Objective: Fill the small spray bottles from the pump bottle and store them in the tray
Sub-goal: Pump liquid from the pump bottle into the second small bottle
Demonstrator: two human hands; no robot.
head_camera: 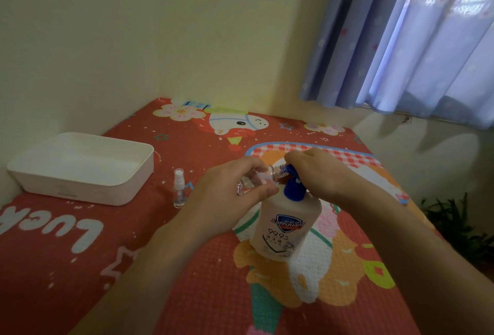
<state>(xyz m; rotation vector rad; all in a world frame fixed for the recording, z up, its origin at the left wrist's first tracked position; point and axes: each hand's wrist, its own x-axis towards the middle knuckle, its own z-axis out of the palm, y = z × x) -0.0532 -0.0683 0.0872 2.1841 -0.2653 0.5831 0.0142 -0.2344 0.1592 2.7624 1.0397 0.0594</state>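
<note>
A white pump bottle (286, 225) with a blue pump head (292, 187) stands on the red patterned mat. My left hand (232, 187) grips a small clear spray bottle (256, 178), tilted with its open neck against the pump spout. On top of the pump head lies my right hand (315, 171), covering most of it. A second small spray bottle (178, 189) with its cap on stands upright to the left. Further left sits the white tray (128, 174), with nothing in it.
The red cartoon mat (187, 267) covers the table, which is pushed into a wall corner. Blue curtains (414, 40) hang at the upper right. A green plant (454, 225) shows past the table's right edge.
</note>
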